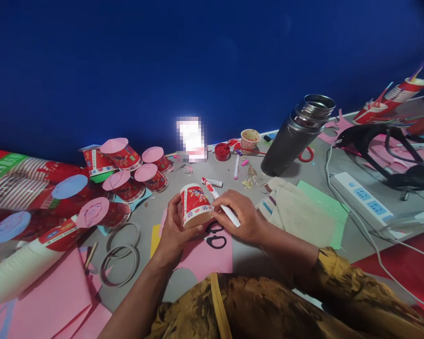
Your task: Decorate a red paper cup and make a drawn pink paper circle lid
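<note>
In the middle of the head view, my left hand (175,233) is wrapped round a red paper cup (197,202) with printed pictures and a floral band. The cup is tilted. My right hand (242,214) grips a white marker (230,216), whose red end points up and away from me. The fingertips of that hand are close to the cup's right side; whether they touch it, I cannot tell. Black-handled scissors (216,241) lie under my hands on pink paper (212,259), partly hidden.
Several red cups with pink paper discs (119,181) stand left, near tape rolls (119,266) and a cup stack (19,263). A black flask (288,141), a beige cloth (289,209), a power strip (365,200) and a black headset (392,165) occupy the right. A blue partition (212,70) rises behind.
</note>
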A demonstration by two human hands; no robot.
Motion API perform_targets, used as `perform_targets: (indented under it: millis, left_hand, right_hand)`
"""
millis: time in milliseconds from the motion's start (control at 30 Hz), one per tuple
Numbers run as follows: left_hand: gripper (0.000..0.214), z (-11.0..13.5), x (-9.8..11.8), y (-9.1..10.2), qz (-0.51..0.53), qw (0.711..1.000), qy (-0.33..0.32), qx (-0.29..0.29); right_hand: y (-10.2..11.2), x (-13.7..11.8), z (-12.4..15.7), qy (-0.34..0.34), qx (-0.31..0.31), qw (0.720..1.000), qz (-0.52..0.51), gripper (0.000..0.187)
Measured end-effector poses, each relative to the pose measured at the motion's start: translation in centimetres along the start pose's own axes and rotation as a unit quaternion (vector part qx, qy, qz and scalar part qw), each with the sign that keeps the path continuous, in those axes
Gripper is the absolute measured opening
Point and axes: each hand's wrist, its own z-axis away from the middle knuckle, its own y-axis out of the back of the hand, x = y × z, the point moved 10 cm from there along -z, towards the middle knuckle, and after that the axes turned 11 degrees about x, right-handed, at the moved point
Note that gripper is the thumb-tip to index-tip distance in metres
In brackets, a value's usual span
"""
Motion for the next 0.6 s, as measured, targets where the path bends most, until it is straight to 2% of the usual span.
perform_targets:
  millis: [100,200,300,400,600]
  left_hand:
    - [0.101,0.2,0.2,-0.5,0.008,1.0,0.003,-0.024]
    - [0.099,0.0,1.8,-0.4,0.013,0.997,-0.059,-0.042]
    - [0.097,-0.3,2.7,0.1,-0.053,0.993,-0.101,-0.042]
    - [0.095,-0.5,2.6,0.4,-0.108,0.989,-0.094,-0.044]
    - [0.09,-0.7,3.4,1.0,-0.103,0.983,-0.15,-0.014]
  right_hand:
    - [-0.2,-0.4,0.1,0.031,-0.02,0.999,0.038,0.011]
    - [-0.7,-0.9,0.3,0.073,-0.042,0.993,0.077,0.012]
    - [-1.2,-1.3,0.7,0.095,-0.055,0.99,0.084,0.013]
    - [-1.3,-0.8,0.7,0.069,-0.062,0.994,0.063,0.013]
    - [1.3,-0.1,-0.4,0.011,0.008,0.999,-0.036,0.023]
